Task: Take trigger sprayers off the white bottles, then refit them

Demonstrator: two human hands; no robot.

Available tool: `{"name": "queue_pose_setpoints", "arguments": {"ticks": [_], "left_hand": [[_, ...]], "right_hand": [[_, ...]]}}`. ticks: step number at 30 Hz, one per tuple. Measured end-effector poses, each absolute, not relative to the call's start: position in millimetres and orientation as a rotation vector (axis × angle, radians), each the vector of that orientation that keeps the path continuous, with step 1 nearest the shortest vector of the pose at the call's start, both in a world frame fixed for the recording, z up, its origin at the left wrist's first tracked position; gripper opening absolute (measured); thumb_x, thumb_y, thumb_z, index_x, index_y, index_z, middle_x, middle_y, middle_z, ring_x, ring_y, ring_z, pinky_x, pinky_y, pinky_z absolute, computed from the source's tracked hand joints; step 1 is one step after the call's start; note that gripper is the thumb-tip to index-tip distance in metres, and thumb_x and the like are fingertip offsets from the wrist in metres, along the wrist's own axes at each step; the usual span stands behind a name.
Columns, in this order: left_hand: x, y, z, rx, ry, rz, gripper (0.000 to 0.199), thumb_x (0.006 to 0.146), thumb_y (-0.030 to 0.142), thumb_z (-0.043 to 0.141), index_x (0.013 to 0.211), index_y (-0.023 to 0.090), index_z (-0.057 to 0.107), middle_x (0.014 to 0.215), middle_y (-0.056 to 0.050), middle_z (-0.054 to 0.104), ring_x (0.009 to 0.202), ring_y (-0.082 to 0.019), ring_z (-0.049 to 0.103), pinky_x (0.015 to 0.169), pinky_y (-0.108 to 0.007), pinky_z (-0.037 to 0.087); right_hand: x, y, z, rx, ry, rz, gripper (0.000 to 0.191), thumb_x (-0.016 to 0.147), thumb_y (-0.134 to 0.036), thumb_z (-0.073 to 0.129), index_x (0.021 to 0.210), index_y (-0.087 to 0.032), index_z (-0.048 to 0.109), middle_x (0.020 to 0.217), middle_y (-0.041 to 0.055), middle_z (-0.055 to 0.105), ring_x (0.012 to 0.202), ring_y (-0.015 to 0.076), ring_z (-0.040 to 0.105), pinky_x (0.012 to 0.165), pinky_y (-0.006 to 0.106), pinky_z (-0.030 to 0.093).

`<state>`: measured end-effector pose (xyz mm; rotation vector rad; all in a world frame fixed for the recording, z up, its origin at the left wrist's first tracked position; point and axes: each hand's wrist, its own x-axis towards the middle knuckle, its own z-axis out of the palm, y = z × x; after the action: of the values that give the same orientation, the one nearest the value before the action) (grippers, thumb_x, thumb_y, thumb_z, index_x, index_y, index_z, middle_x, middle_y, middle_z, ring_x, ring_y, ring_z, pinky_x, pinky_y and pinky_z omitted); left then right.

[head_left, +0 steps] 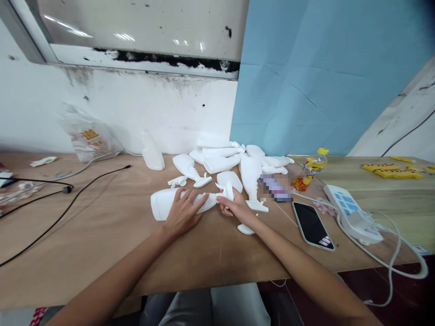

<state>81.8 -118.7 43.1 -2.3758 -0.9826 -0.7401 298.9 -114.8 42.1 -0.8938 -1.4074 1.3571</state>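
Note:
A white spray bottle (163,203) lies on its side on the table in front of me, its base to the left. My left hand (186,209) wraps over the bottle's body, a ring on one finger. At the neck end, my right hand (234,204) grips the white trigger spray head (225,192) between thumb and fingers. Whether the head is fully seated on the neck I cannot tell. Just behind lie several more white bottles (222,164), some with spray heads on. A loose spray head (246,229) rests by my right forearm.
One white bottle (152,151) stands upright near the wall, right of a plastic bag (90,138). To the right are a phone (312,225), a drink bottle (310,170) and a power strip (351,215) with looping cords. A black cable (68,208) crosses the left side.

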Motion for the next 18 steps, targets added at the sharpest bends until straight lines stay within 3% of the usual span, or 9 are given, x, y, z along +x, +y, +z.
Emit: {"name": "queue_pose_setpoints", "arguments": {"ticks": [3, 6, 9, 13, 18], "left_hand": [[88.9, -122.2, 52.2, -2.344, -1.102, -0.718, 0.068, 0.085, 0.033, 0.061, 0.147, 0.018, 0.037, 0.116, -0.014, 0.064, 0.105, -0.030, 0.057, 0.096, -0.050, 0.036], [91.4, -124.6, 60.8, -2.343, -1.098, -0.668, 0.078, 0.086, 0.039, 0.060, 0.153, 0.019, 0.025, 0.111, -0.012, 0.065, 0.099, -0.030, 0.058, 0.086, -0.046, 0.039], [87.8, -123.2, 61.1, -2.338, -1.030, -0.639, 0.068, 0.087, 0.038, 0.058, 0.148, 0.019, 0.036, 0.105, -0.011, 0.066, 0.094, -0.028, 0.059, 0.081, -0.043, 0.040], [81.2, -118.4, 52.8, -2.330, -0.940, -0.654, 0.042, 0.088, 0.037, 0.058, 0.124, 0.016, 0.058, 0.099, -0.011, 0.067, 0.093, -0.028, 0.059, 0.079, -0.043, 0.041], [79.8, -118.1, 50.2, -2.342, -0.946, -0.677, 0.046, 0.087, 0.037, 0.058, 0.129, 0.018, 0.055, 0.104, -0.012, 0.067, 0.095, -0.028, 0.060, 0.085, -0.045, 0.041]], "right_hand": [[299.3, -115.4, 39.0, -0.922, -1.473, 1.330, 0.044, 0.079, -0.046, 0.071, 0.105, -0.023, 0.043, 0.061, -0.0078, 0.056, 0.039, 0.0078, 0.038, 0.037, 0.020, 0.026], [299.0, -118.6, 35.9, -0.957, -1.557, 1.262, 0.055, 0.076, -0.045, 0.076, 0.116, -0.025, 0.043, 0.062, -0.0075, 0.055, 0.043, 0.0103, 0.041, 0.039, 0.022, 0.031], [298.0, -121.4, 34.5, -0.977, -1.620, 1.208, 0.060, 0.075, -0.042, 0.078, 0.121, -0.025, 0.044, 0.059, -0.0083, 0.051, 0.045, 0.0115, 0.042, 0.041, 0.023, 0.033], [297.1, -123.6, 36.9, -0.980, -1.631, 1.216, 0.053, 0.076, -0.043, 0.076, 0.117, -0.026, 0.046, 0.059, -0.0090, 0.048, 0.045, 0.0108, 0.041, 0.042, 0.023, 0.033], [294.0, -129.8, 44.4, -0.897, -1.618, 1.369, 0.048, 0.079, -0.046, 0.072, 0.114, -0.028, 0.044, 0.067, -0.0070, 0.052, 0.045, 0.0094, 0.039, 0.041, 0.022, 0.031]]}}
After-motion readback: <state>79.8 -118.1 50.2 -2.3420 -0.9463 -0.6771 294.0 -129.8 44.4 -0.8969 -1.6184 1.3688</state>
